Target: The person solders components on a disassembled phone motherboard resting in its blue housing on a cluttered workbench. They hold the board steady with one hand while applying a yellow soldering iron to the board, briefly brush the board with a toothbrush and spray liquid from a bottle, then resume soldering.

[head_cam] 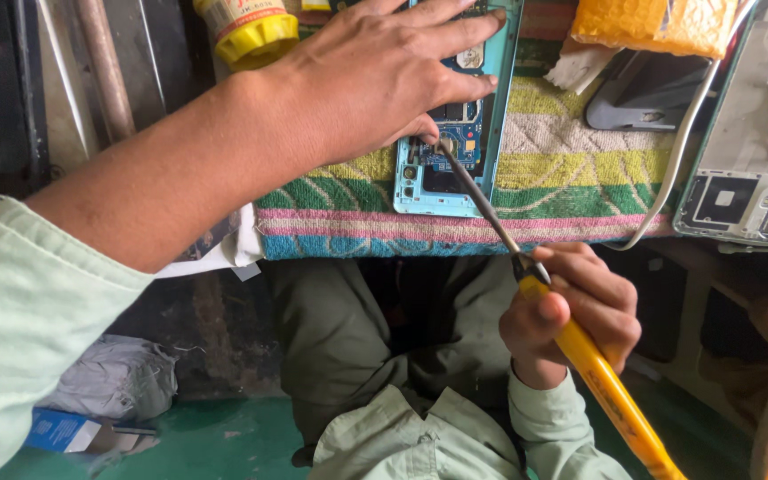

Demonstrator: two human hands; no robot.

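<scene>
Pressing flat, your left hand [384, 76] steadies the opened phone [446, 151] at upper centre on the striped towel [571, 169], while your right hand [571, 316], closed around the yellow screwdriver [597, 369], reaches its board.

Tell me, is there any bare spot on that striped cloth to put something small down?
Yes: the striped cloth is bare between the opened blue phone and the white cable, below the grey object. The left hand covers the phone's upper part, the right hand aims a yellow-handled screwdriver at it. The far right is crowded by another opened device.
</scene>
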